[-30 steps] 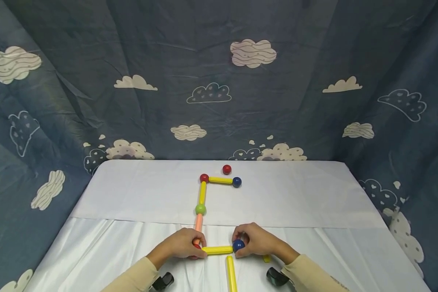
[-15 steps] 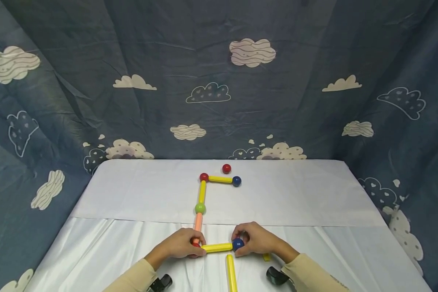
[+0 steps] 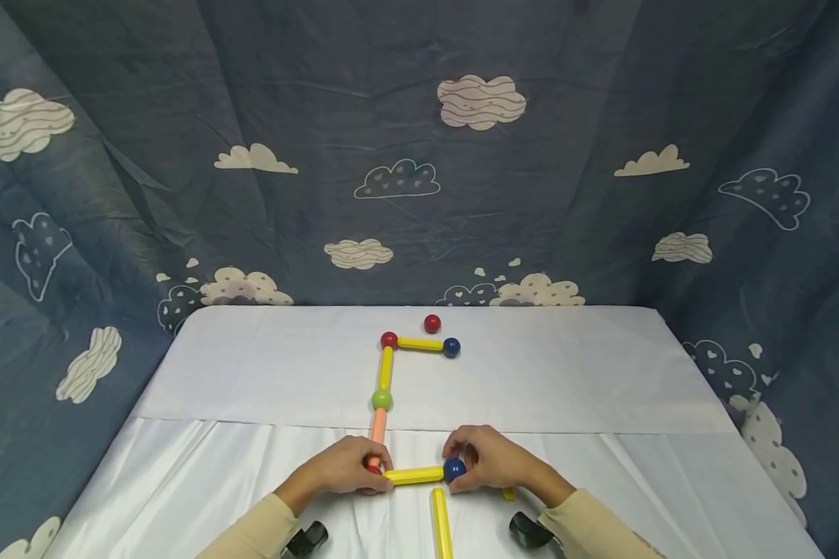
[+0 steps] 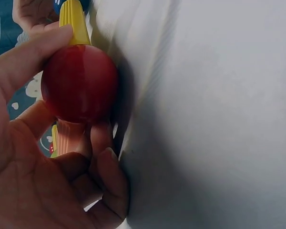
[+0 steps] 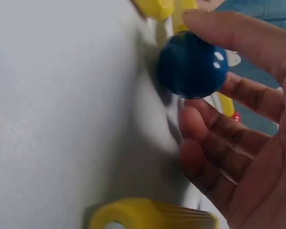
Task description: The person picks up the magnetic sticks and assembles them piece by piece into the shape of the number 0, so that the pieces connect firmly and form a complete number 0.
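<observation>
My left hand point(image 3: 346, 466) grips a red ball point(image 4: 79, 83), with the thumb reaching onto the end of a yellow stick point(image 3: 416, 475). The stick runs sideways from the red ball to a blue ball point(image 3: 454, 470), which my right hand point(image 3: 492, 462) pinches between thumb and fingers. From the red ball a pink stick point(image 3: 378, 425) leads away to a green ball point(image 3: 381, 399). Beyond it a second yellow stick point(image 3: 386, 369) joins another red ball point(image 3: 388, 340), then a short sideways yellow stick point(image 3: 420, 344) ends at a second blue ball point(image 3: 450, 347).
A loose red ball point(image 3: 432, 324) lies near the far edge of the white-covered table point(image 3: 566, 373). One loose yellow stick point(image 3: 442, 524) points toward the front, below the hands. Another yellow stick point(image 5: 148, 214) lies by the right hand, mostly hidden under that wrist in the head view.
</observation>
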Action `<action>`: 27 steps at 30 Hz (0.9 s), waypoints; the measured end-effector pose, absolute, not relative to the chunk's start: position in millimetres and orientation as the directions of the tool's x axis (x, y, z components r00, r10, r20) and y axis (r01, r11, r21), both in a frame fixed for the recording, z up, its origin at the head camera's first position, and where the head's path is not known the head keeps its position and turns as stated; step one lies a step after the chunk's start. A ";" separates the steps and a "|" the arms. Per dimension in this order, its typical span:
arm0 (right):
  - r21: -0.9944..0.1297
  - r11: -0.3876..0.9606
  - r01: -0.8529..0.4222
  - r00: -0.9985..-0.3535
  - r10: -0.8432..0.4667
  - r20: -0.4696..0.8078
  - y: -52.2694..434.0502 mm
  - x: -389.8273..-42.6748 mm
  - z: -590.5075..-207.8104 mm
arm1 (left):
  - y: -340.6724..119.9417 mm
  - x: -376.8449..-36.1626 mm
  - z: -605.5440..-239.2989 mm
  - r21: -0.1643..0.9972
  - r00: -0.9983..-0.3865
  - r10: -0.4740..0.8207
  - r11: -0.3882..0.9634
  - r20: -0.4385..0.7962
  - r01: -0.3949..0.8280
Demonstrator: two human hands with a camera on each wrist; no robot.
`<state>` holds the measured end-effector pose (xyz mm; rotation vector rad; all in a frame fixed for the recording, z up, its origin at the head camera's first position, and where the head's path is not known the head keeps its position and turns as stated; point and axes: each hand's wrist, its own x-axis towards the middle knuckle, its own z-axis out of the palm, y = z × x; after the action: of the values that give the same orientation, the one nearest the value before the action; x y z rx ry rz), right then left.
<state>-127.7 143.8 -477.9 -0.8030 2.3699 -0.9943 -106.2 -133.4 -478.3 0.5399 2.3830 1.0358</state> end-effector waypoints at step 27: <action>-0.685 0.641 -0.346 -0.689 -0.669 -0.278 114.7 -73.1 -460.7 | -131.2 -112.0 -474.6 0.776 -0.749 0.552 0.626 -0.367 0.081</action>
<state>-73.1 114.7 -460.7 -0.7917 2.3432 -0.8272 -112.0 -131.2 -474.6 0.4936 2.2537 1.0360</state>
